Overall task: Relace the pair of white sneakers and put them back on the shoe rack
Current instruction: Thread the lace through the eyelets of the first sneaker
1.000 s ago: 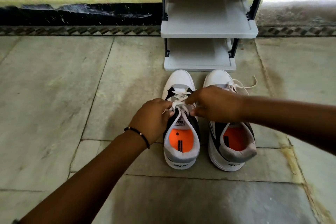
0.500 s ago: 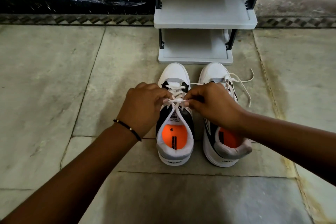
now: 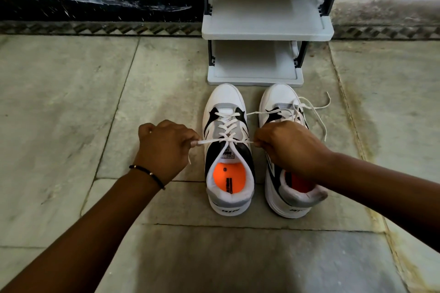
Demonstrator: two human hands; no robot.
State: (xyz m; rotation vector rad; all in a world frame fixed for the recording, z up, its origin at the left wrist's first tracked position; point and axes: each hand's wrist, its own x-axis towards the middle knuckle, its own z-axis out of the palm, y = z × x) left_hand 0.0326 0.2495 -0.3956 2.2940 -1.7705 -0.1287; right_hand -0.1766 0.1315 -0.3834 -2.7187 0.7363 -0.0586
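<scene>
Two white sneakers with black panels and orange insoles stand side by side on the stone floor, toes toward the rack. The left sneaker (image 3: 226, 150) is laced up to its top eyelets. My left hand (image 3: 164, 147) pinches one end of its white lace (image 3: 226, 141) and my right hand (image 3: 285, 145) pinches the other end, stretching the lace taut and level across the tongue. The right sneaker (image 3: 281, 102) sits partly under my right wrist, its lace lying loose over the toe and floor. The grey shoe rack (image 3: 266, 31) stands just beyond the toes.
Stone floor slabs (image 3: 71, 126) spread out to the left and in front. A dark skirting and wall (image 3: 95, 5) run behind the rack. The rack's two grey shelves hold nothing that I can see.
My hands have drawn apart sideways from the middle of the left sneaker, pulling the lace ends out tight. The view has shifted slightly nearer the shoes.
</scene>
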